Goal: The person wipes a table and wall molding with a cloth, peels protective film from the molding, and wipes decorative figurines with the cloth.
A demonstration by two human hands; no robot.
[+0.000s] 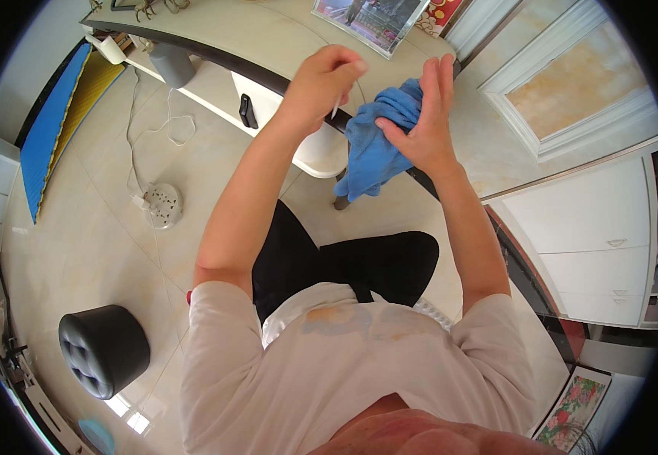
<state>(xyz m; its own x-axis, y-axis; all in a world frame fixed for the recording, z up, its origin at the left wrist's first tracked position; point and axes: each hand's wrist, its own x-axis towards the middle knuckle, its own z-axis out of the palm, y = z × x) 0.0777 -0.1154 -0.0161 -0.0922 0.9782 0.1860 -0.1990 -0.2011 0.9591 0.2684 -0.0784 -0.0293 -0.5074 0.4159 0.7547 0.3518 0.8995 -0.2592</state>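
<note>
My left hand [326,85] is raised near the tabletop's front edge, its fingers curled together. A thin white object [336,107] pokes out beneath it; most of it is hidden in the hand. To the right, a bunched blue cloth [383,133] lies against my right hand [428,116], between the thumb and the straightened fingers. The cloth's lower end hangs in front of the table edge. Both hands are apart from each other, close to the cream tabletop [238,34] with its dark rim.
A framed picture [371,23] stands on the tabletop at the back. A grey container [172,65] and a black object [247,112] sit on the shelf below. On the floor are a round white power strip [164,206] with cords and a black tufted stool [104,351]. White cabinets [596,227] flank the right.
</note>
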